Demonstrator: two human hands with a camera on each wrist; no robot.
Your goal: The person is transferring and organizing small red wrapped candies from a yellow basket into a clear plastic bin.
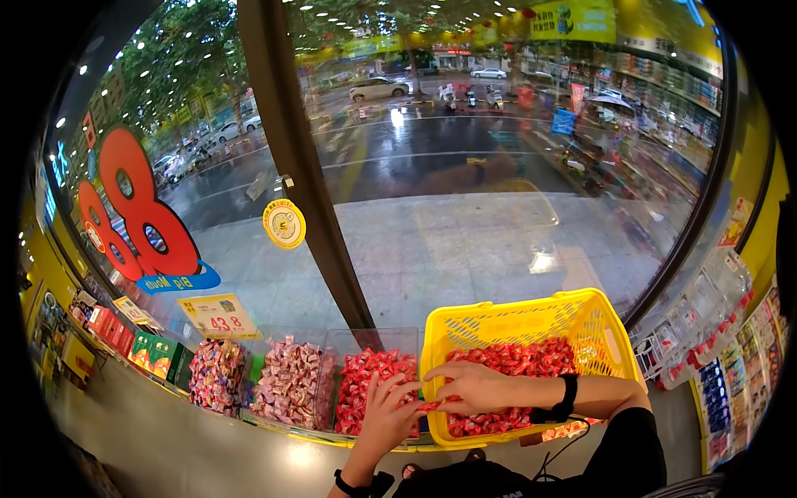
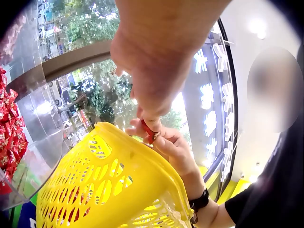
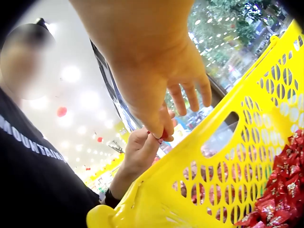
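A small red-wrapped candy is pinched between my two hands, just outside the left rim of a yellow basket. My left hand holds one end of it, over the bin of red candies. From across the basket's rim, my right hand pinches the other end with thumb and forefinger. Its remaining fingers are spread in the right wrist view. Many red-wrapped candies lie inside the basket, partly hidden by my right forearm.
Left of the red candies stand clear bins of pink-wrapped candies and mixed candies. A price sign rises behind them. A large window closes off the far side. Stocked shelves stand at the right.
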